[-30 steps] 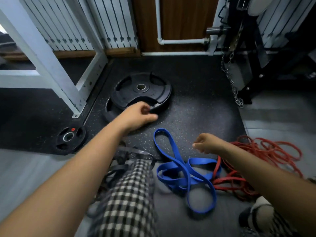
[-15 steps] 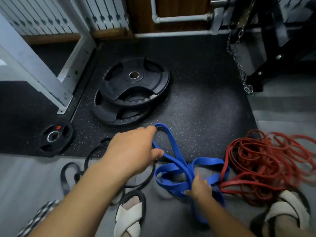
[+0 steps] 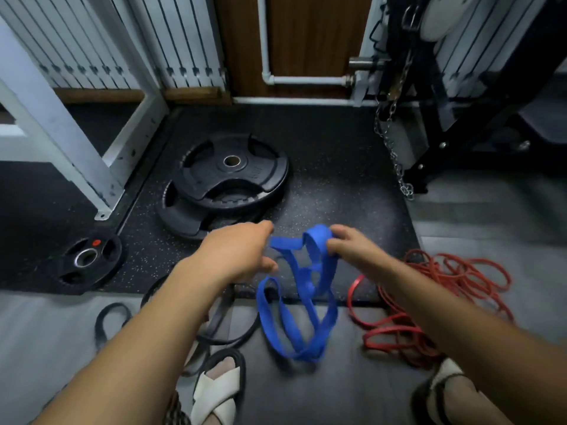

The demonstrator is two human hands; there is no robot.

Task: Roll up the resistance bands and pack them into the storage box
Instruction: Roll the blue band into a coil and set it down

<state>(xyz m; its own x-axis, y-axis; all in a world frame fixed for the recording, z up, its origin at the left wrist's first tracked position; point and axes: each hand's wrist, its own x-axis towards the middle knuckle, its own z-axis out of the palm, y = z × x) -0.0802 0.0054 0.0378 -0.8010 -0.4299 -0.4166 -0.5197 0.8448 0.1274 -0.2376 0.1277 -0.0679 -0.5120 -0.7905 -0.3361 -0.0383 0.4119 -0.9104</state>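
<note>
A blue band [image 3: 287,243] is held up between two hands, in the middle of the view, above the near edge of a black speckled mat [image 3: 337,194]. The left hand [image 3: 236,253] is curled round one end of it, with the band coming out from under the fingers. The right hand [image 3: 352,250] pinches a bunched loop of the same band, with fingers and thumb closed on it. The hands are a short way apart, and a short stretch of band runs between them. Below the hands the rest of the band hangs in tangled, blurred loops; whether the lowest loop touches the floor [image 3: 46,332] cannot be told.

Just right of the blue band, a loose heap of thin red bands [image 3: 392,334] lies across the mat edge and the grey floor. To the left, under the left forearm, black bands [image 3: 222,308] lie on the floor. Two feet in pale sandals [image 3: 217,391] show at the bottom edge.

Farther off on the mat, two large black plates [image 3: 233,176] lie stacked, the upper one shifted off the lower. A small plate [image 3: 89,259] lies well to their left. A white metal frame [image 3: 61,133] stands at the left, and a chain [image 3: 389,142] hangs at the right from a dark rack.
</note>
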